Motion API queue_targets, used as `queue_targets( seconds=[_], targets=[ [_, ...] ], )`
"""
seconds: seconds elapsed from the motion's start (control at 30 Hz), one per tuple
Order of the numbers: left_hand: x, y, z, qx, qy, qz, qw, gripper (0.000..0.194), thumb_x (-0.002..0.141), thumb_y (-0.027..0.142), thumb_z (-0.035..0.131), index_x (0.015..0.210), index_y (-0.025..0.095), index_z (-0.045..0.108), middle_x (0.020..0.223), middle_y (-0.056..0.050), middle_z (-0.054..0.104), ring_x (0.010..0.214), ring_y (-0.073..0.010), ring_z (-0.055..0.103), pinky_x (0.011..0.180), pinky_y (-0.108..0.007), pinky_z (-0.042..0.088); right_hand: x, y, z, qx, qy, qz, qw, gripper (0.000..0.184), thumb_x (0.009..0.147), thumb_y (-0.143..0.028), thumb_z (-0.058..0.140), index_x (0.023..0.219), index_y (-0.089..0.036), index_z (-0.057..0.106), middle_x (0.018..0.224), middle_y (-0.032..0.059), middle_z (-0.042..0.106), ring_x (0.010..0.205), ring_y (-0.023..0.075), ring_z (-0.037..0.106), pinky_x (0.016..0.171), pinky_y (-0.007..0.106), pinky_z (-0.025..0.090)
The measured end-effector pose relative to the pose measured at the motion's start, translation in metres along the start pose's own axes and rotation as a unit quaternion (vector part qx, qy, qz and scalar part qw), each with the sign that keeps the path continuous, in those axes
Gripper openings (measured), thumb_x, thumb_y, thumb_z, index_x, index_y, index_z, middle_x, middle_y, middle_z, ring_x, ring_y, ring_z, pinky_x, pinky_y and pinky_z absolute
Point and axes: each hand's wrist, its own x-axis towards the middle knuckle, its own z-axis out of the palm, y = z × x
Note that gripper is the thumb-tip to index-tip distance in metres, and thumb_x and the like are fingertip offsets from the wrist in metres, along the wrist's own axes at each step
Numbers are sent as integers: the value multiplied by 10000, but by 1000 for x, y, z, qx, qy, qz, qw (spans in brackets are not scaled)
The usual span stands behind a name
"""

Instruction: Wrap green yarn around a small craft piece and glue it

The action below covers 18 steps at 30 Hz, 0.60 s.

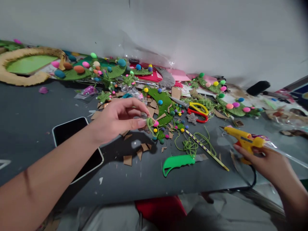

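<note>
The left hand [120,118] pinches a small green yarn piece [151,123] above cardboard scraps [144,147]; the right hand [267,160] grips a yellow glue gun [245,139], its nozzle pointing left; between the hands lie a green cutter [178,163], a dotted pencil [207,149] and loose green yarn [190,146], with scissors [198,112] behind them and a phone [72,128] partly under the left forearm
</note>
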Motion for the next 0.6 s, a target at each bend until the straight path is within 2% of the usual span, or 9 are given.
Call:
queue_targets(
  seconds=[0.07,0.13,0.23,0.3,0.37,0.5,0.6],
  targets=[
    [0,0,1,1,-2,-10,1000,195,826,254,861,977,230,740,884,-20,756,754,-117,703,666,-185,581,6,-19,10,-7,-11,-9,1000,464,715,-643,858,511,-274,667,437,78,530,358,140,501,380,335,274],
    [1,2,3,15,-6,-12,1000,202,827,257,859,982,217,737,867,-19,748,741,-114,700,654,-184,573,3,-48,25,18,5,-23,1000,499,846,-713,713,597,-281,702,537,106,597,505,182,621,436,350,359],
    [1,6,7,48,-2,-14,999,176,834,233,843,967,199,733,850,-14,732,751,-108,701,663,-176,564,-7,-105,54,92,49,-52,993,469,902,-723,639,746,-296,753,684,135,659,723,247,711,529,378,463],
    [1,8,9,63,-4,-21,998,163,839,209,829,967,191,728,830,-9,727,748,-104,701,661,-169,557,-11,-140,72,119,35,-76,989,405,904,-691,658,815,-312,769,735,134,674,787,266,720,563,384,503],
    [0,7,11,68,-11,-27,997,165,838,200,826,969,193,725,826,-5,733,756,-101,707,667,-160,559,-12,-162,82,133,4,-99,986,319,903,-632,693,867,-327,779,772,130,686,821,277,722,586,387,533],
    [-2,1,15,62,-16,-32,997,174,827,216,836,971,215,738,877,-2,757,822,-116,735,724,-164,589,-16,-165,84,151,-99,-161,970,74,922,-399,724,970,-366,770,836,100,715,796,260,719,601,369,577],
    [-2,-2,17,72,-13,-39,997,171,827,216,826,979,214,748,864,-8,770,801,-139,746,701,-183,598,-21,-159,85,153,-169,-207,951,228,916,-198,677,1043,-386,709,887,62,738,748,221,708,610,334,591]
  ],
)
